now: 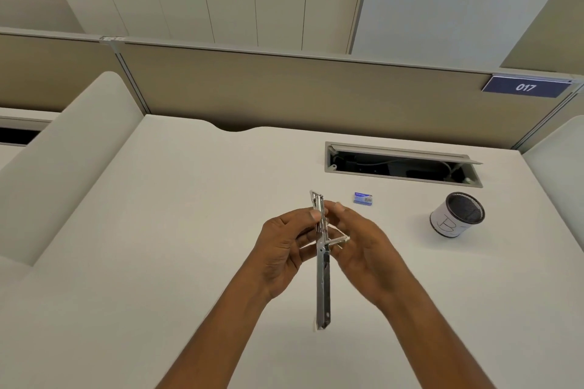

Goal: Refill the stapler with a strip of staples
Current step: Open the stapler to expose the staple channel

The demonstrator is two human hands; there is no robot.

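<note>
Nearest to us, two bare forearms rise from the lower edge and meet over the desk (158, 230).

1. Stapler position. We see the stapler (323, 281), a bare-metal unit, held in the air above the desk between both hands. It is swung open into one long, thin bar that stands nearly upright in the view. Its lower end hangs free between the wrists and its upper end projects above the fingers. A short metal arm (339, 240) branches off to the right at mid-length.

2. Left hand (284, 249). The fingers curl round the upper half of the bar, and the thumb (316, 215) presses on its left edge.

3. Right hand (363, 249). The thumb and curled fingers close on the upper half from the opposite side. The short arm lies against this hand's fingers. We cannot tell whether a strip of staples is in either hand.

4. Desk items. A small blue staple box (363, 199) lies beyond the hands. A mesh pen cup (456, 215) with a white wrap stands farther right. An open cable tray (401, 164) is set into the desk behind both. A blue plate marked 017 (526, 87) hangs on the partition (284, 88).
</note>
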